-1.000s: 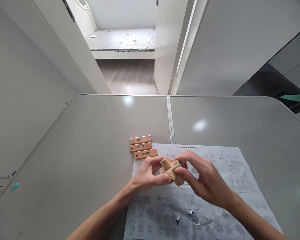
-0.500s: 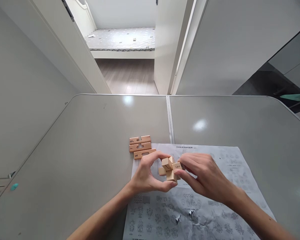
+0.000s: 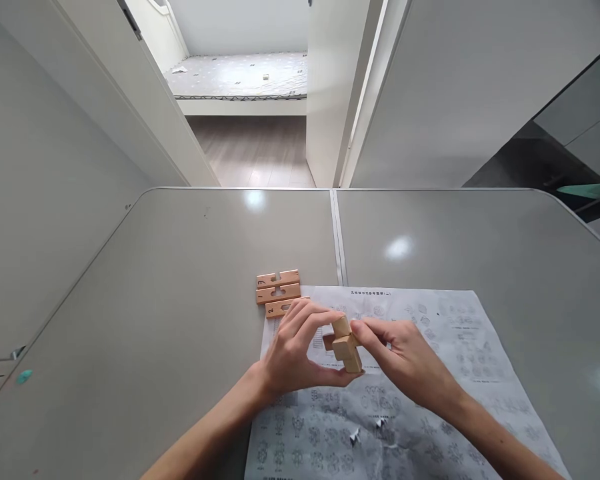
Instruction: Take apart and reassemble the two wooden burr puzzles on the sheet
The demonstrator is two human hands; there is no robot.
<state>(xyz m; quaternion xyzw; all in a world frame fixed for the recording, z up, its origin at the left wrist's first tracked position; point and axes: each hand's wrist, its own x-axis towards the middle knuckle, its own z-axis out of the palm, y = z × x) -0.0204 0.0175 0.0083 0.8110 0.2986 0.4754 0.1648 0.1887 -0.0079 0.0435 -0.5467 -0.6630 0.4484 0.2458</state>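
Above the printed sheet [image 3: 430, 373], a small wooden burr puzzle [image 3: 345, 348] of interlocking pale blocks is held between both hands. My left hand [image 3: 300, 350] grips it from the left, fingers at its top and thumb under its lower end. From the right, my right hand [image 3: 405, 353] pinches a block on the puzzle's side between thumb and index finger. Just beyond my left hand lie three notched wooden pieces: one marked 3 [image 3: 266, 282], one marked 1 [image 3: 265, 297] and one marked 2 [image 3: 275, 311], the last partly hidden by the fingers.
The sheet carries small diagrams and has two torn spots near its lower middle. It lies on a grey table [image 3: 205, 280] with a seam [image 3: 337, 233] running away from me. Past the far edge, a doorway shows a bed [image 3: 240, 77].
Both hands have turned the puzzle, so different block faces show and the numbered ends are out of sight. The left fingers have shifted over its top. The three loose pieces stay put.
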